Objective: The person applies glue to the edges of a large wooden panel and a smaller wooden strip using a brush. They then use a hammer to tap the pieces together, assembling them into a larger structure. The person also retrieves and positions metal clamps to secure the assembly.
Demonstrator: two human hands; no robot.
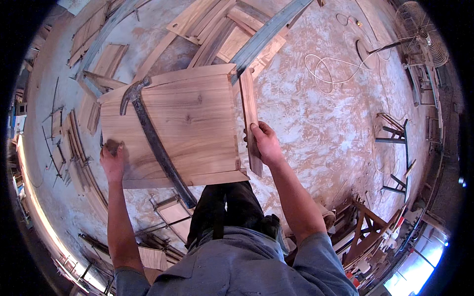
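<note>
A framed wooden panel [207,123] lies in front of me, raised above the floor. Across it rests a claw hammer [157,140], its head near the far left corner and its dark handle end jutting past the near edge. My left hand [113,162] is at the panel's left edge, fingers bent around that edge; its fingertips are in shadow. In my right hand [267,144] is a narrow wooden strip [250,106], gripped toward its near end. The strip stands beside the panel's right edge, with a small gap between them. Several dark pegs or fingertips show at its left side.
A grey-blue beam [269,32] runs from the panel's far right corner. Stacked boards [212,42] lie beyond it. A pale cable [328,74] loops on the floor near a standing fan [422,37]. Metal frames [405,148] stand at right; clamps and boards [79,143] lie at left.
</note>
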